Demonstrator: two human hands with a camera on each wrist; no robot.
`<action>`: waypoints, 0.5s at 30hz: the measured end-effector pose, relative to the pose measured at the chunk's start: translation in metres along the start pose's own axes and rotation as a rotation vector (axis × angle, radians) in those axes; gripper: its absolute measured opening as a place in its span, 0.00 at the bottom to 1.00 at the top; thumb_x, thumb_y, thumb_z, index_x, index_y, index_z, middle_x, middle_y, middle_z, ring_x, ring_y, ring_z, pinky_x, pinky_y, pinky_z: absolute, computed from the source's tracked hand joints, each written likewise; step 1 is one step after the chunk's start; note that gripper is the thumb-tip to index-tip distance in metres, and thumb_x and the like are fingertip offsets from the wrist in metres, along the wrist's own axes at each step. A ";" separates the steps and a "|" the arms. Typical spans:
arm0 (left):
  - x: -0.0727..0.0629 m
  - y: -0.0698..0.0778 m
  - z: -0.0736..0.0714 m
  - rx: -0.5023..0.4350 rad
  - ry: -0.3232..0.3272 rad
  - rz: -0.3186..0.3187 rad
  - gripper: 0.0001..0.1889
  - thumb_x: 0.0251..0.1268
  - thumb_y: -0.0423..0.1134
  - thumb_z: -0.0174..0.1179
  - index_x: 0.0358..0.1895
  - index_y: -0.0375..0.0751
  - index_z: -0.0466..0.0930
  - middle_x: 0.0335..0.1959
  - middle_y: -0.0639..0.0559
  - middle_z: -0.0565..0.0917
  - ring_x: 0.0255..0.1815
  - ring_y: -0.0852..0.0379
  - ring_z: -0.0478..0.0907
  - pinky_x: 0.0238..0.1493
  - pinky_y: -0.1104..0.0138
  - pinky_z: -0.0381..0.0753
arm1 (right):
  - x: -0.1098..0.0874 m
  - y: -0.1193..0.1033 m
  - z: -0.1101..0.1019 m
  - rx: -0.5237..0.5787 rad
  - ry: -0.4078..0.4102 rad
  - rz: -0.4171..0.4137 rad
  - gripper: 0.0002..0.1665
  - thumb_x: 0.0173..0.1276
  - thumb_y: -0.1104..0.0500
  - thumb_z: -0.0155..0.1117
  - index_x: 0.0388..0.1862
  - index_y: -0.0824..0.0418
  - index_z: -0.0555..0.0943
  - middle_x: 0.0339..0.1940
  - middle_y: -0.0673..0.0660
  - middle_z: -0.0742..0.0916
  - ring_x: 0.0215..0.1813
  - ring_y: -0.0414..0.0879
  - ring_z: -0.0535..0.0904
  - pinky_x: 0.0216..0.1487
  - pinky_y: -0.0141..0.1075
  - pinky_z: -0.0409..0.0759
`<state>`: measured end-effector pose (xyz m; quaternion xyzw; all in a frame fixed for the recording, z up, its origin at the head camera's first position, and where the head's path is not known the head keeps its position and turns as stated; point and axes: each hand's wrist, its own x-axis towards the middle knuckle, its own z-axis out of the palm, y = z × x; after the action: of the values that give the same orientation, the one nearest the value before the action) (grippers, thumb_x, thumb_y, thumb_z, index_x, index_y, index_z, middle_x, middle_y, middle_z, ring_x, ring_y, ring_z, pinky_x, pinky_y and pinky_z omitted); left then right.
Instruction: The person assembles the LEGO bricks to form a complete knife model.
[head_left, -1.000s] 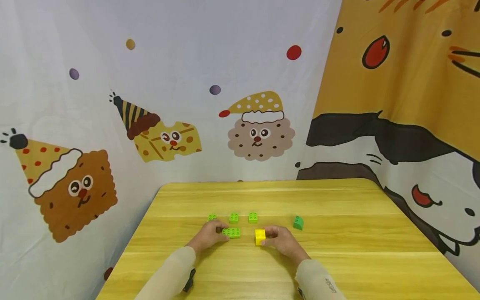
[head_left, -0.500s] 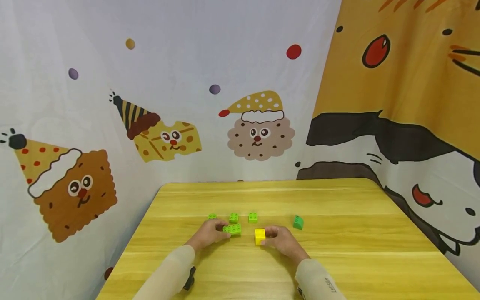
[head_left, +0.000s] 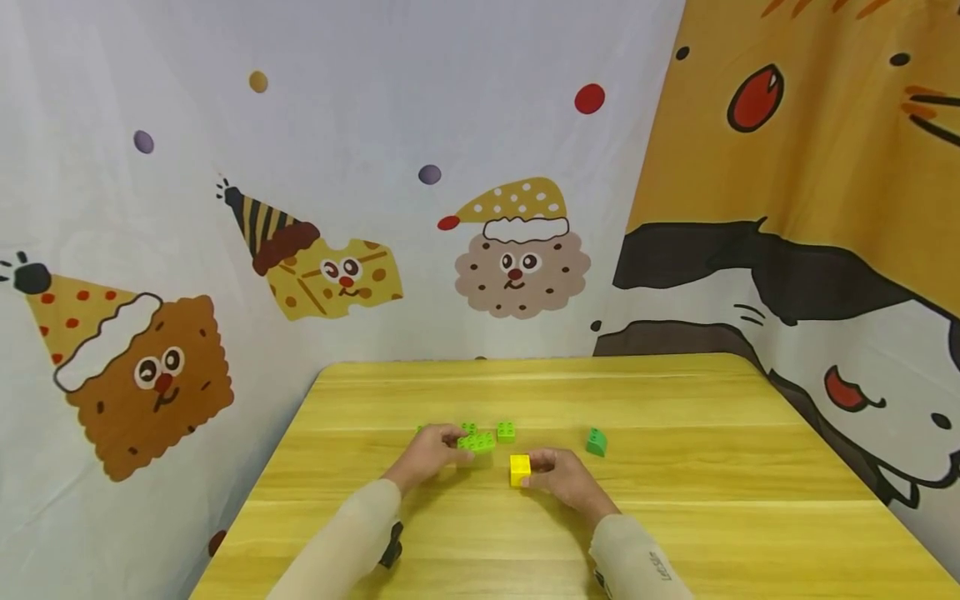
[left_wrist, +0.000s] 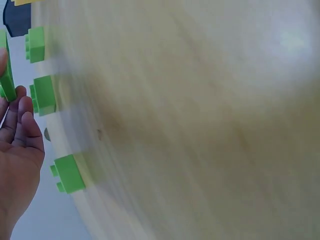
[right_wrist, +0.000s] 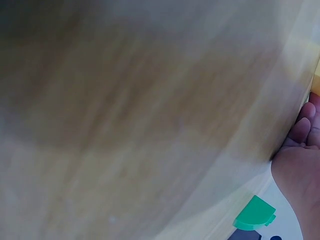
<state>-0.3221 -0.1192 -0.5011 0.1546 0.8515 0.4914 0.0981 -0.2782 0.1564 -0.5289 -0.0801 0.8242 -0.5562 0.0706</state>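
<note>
My left hand (head_left: 432, 455) pinches a long light-green brick (head_left: 477, 442) by its left end, holding it raised off the table in the left wrist view. Behind it, partly hidden, is a small light-green brick (head_left: 469, 427); another small light-green brick (head_left: 506, 432) stands just to the right. A third small light-green brick (left_wrist: 69, 173) is almost covered by the left hand in the head view. My right hand (head_left: 567, 478) grips a yellow block (head_left: 520, 471) between thumb and fingers, at the table surface.
A darker green brick with a curved side (head_left: 596, 442) lies on the table to the right, beyond the right hand. The wood-patterned table (head_left: 697, 433) reaches back to a cartoon-printed cloth (head_left: 420, 100).
My left hand has lifted the long light-green brick and carried it forward and slightly right, towards the row of small bricks. The right hand and yellow block have stayed in place.
</note>
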 end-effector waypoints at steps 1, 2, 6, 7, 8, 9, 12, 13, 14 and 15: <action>0.001 0.001 0.000 -0.003 0.003 0.000 0.24 0.63 0.44 0.69 0.61 0.39 0.80 0.44 0.49 0.79 0.42 0.50 0.71 0.40 0.59 0.73 | 0.000 0.000 0.000 0.000 -0.001 0.000 0.24 0.59 0.61 0.76 0.53 0.68 0.82 0.46 0.55 0.86 0.45 0.48 0.79 0.49 0.42 0.79; 0.001 0.002 0.001 -0.006 0.006 0.001 0.23 0.63 0.44 0.69 0.60 0.40 0.80 0.45 0.50 0.79 0.43 0.50 0.71 0.40 0.58 0.73 | 0.000 0.000 0.000 -0.002 -0.003 0.000 0.24 0.59 0.61 0.76 0.53 0.68 0.82 0.46 0.55 0.86 0.45 0.48 0.79 0.49 0.42 0.79; 0.003 0.007 0.002 -0.005 0.017 0.007 0.22 0.64 0.44 0.69 0.60 0.42 0.81 0.49 0.51 0.80 0.46 0.51 0.73 0.45 0.56 0.75 | 0.001 0.000 0.000 -0.002 -0.003 0.004 0.24 0.59 0.61 0.76 0.53 0.68 0.82 0.45 0.55 0.86 0.45 0.48 0.79 0.48 0.41 0.79; 0.003 0.007 0.003 -0.006 0.017 0.011 0.23 0.64 0.44 0.69 0.60 0.42 0.81 0.50 0.52 0.80 0.47 0.52 0.73 0.46 0.56 0.75 | 0.001 0.000 0.000 -0.001 -0.002 0.006 0.24 0.59 0.61 0.76 0.53 0.68 0.82 0.45 0.55 0.86 0.45 0.47 0.79 0.48 0.41 0.79; 0.004 0.008 0.003 -0.005 0.017 0.015 0.23 0.64 0.44 0.69 0.60 0.42 0.81 0.50 0.52 0.80 0.47 0.52 0.73 0.47 0.56 0.76 | 0.001 0.000 0.000 0.000 -0.002 0.007 0.24 0.59 0.61 0.76 0.53 0.68 0.82 0.45 0.55 0.86 0.45 0.47 0.79 0.48 0.41 0.79; 0.004 0.009 0.004 -0.007 0.015 0.019 0.23 0.64 0.44 0.69 0.60 0.42 0.80 0.50 0.52 0.80 0.47 0.52 0.74 0.47 0.56 0.76 | 0.001 0.000 0.000 0.001 0.001 0.009 0.24 0.59 0.61 0.76 0.53 0.68 0.82 0.45 0.55 0.86 0.45 0.47 0.79 0.48 0.41 0.79; 0.005 0.013 0.006 -0.015 0.007 0.028 0.22 0.64 0.44 0.69 0.60 0.42 0.80 0.49 0.53 0.81 0.47 0.52 0.74 0.46 0.57 0.76 | 0.001 0.000 0.001 0.005 0.004 0.012 0.23 0.59 0.62 0.76 0.52 0.67 0.82 0.45 0.55 0.86 0.45 0.47 0.79 0.48 0.41 0.79; 0.005 0.014 0.007 -0.016 0.006 0.030 0.23 0.64 0.44 0.69 0.60 0.42 0.80 0.49 0.53 0.81 0.46 0.53 0.74 0.46 0.57 0.76 | 0.001 0.000 0.001 0.006 0.003 0.012 0.23 0.59 0.62 0.76 0.52 0.67 0.82 0.45 0.55 0.86 0.45 0.47 0.79 0.48 0.41 0.79; 0.006 0.015 0.008 -0.015 0.007 0.031 0.22 0.64 0.44 0.69 0.60 0.42 0.80 0.48 0.53 0.81 0.46 0.53 0.74 0.46 0.57 0.77 | 0.001 0.000 0.001 0.006 0.005 0.011 0.23 0.59 0.62 0.76 0.52 0.67 0.83 0.45 0.55 0.86 0.45 0.47 0.79 0.48 0.41 0.79; 0.006 0.017 0.010 -0.014 0.007 0.032 0.22 0.64 0.44 0.69 0.60 0.42 0.80 0.48 0.54 0.81 0.46 0.53 0.74 0.46 0.57 0.77 | 0.002 0.000 0.001 0.004 0.004 0.010 0.23 0.59 0.62 0.76 0.52 0.67 0.83 0.45 0.55 0.86 0.45 0.47 0.80 0.48 0.41 0.79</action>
<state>-0.3217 -0.1013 -0.4914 0.1656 0.8457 0.4995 0.0883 -0.2797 0.1554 -0.5291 -0.0746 0.8235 -0.5578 0.0720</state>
